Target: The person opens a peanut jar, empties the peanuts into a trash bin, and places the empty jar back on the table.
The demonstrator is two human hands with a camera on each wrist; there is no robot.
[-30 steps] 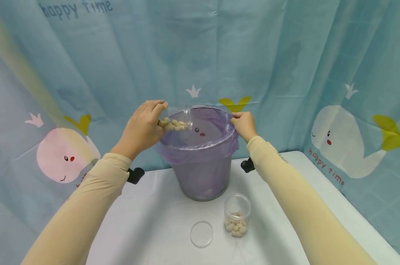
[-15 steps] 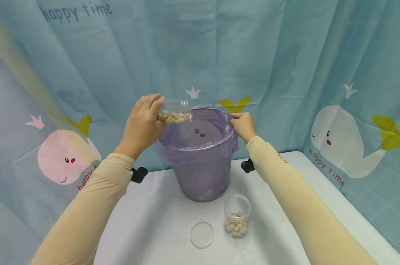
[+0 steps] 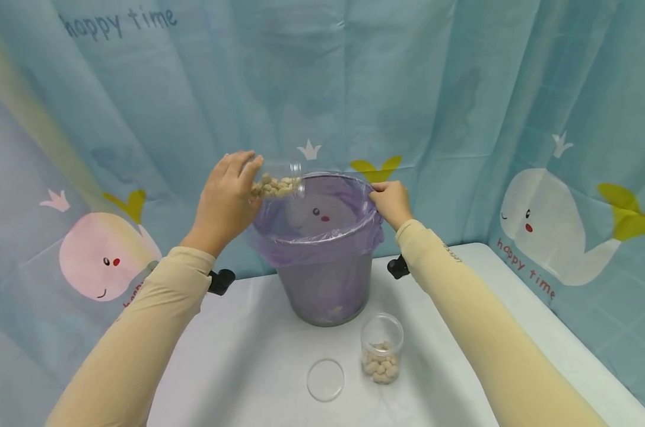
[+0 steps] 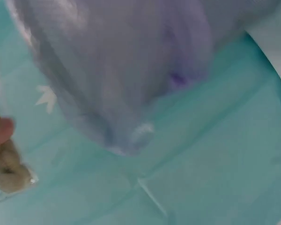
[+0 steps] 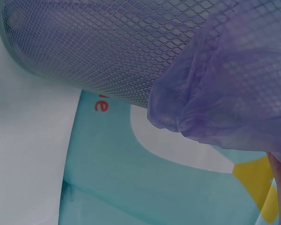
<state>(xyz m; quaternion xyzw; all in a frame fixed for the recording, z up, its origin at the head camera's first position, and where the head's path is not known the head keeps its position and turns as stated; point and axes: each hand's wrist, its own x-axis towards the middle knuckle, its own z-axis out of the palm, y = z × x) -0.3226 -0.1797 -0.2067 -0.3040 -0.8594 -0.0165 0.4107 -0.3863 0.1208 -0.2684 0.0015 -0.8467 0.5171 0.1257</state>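
Observation:
My left hand (image 3: 226, 198) grips a clear plastic jar (image 3: 296, 170) lying on its side, its mouth toward the right over the left rim of the bin. Pale tan lumps that look like peanuts (image 3: 274, 187) lie along the jar's lower side; a few also show as lumps (image 4: 10, 174) in the left wrist view. Below stands a mesh waste bin (image 5: 98, 47), lined with a thin purple bin bag (image 3: 301, 253) folded over its rim. At the right rim, my right hand (image 3: 393, 201) pinches the bag's edge. The bin's bottom inside is hidden.
On the white table (image 3: 258, 379), in front of the bin, stands a second open clear jar (image 3: 382, 333) partly filled with similar lumps. A clear round lid or ring (image 3: 325, 380) lies left of it. A blue curtain (image 3: 434, 89) hangs close behind the bin.
My left hand has raised the jar slightly and shifted it a little left, and the lumps have slid back from the mouth. My right hand stays at the rim.

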